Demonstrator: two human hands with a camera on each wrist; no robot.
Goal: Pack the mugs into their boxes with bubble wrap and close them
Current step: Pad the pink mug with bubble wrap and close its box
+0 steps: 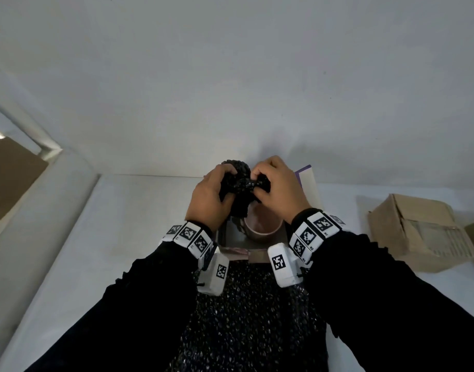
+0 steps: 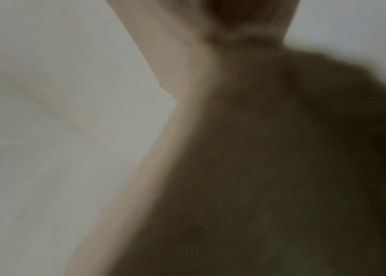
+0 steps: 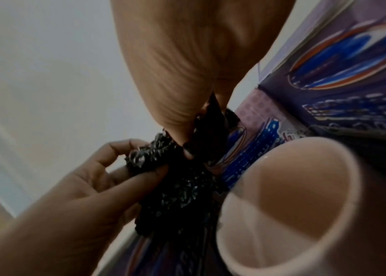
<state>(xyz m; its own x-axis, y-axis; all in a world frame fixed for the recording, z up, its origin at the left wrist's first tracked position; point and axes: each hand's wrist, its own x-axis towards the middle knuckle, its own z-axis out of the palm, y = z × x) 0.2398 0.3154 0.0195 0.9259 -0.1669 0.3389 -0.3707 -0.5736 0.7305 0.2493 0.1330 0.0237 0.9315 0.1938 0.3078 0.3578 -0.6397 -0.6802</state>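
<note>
Above the open purple mug box point(image 1: 307, 183), left hand point(image 1: 209, 196) and right hand point(image 1: 280, 183) both grasp crumpled black bubble wrap point(image 1: 237, 183); pink mug point(image 1: 262, 228) stands inside.

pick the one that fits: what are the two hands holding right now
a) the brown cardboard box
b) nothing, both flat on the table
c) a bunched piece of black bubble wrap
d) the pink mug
c: the left hand and the right hand both pinch the bunched black bubble wrap above the pink mug, which stands untouched in its printed box; the brown cardboard box sits apart to the right.
</note>
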